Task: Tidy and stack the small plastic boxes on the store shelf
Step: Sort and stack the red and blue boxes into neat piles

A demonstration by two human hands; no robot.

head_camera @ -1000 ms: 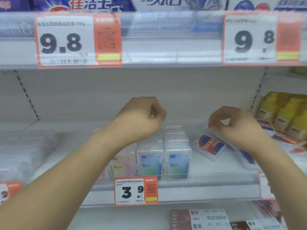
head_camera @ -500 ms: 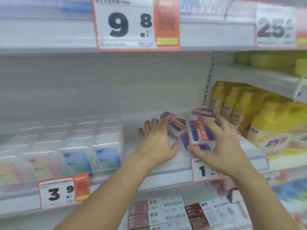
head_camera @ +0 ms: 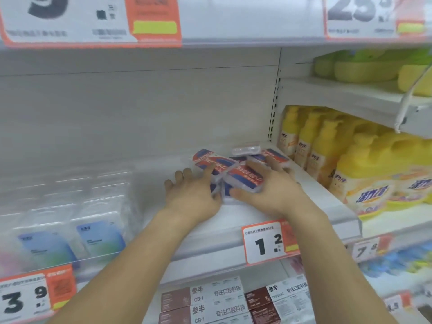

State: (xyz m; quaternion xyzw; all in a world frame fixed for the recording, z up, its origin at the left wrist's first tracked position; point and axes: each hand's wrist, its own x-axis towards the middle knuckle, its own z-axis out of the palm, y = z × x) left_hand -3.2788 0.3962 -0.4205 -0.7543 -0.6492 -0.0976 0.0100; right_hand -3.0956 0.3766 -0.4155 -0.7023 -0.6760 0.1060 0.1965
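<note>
1. Clear plastic boxes [head_camera: 243, 180], red-and-blue labels: a loose heap toward the right end of the shelf [head_camera: 233, 220], tilted, overlapping. We judge none stacked yet.
2. Our right hand [head_camera: 268, 190] grips the front box, thumb beneath, fingers over its far edge.
3. Our left hand [head_camera: 194, 192] presses straight fingers against the heap's left side.
4. Beside: yellow bottles [head_camera: 327, 148], price tag [head_camera: 268, 242].

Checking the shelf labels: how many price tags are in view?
6 price tags: two on the top rail, left and right; the 1.2 tag; the 3.9 tag; two blurred ones lower right. Others may be cut off.
</note>
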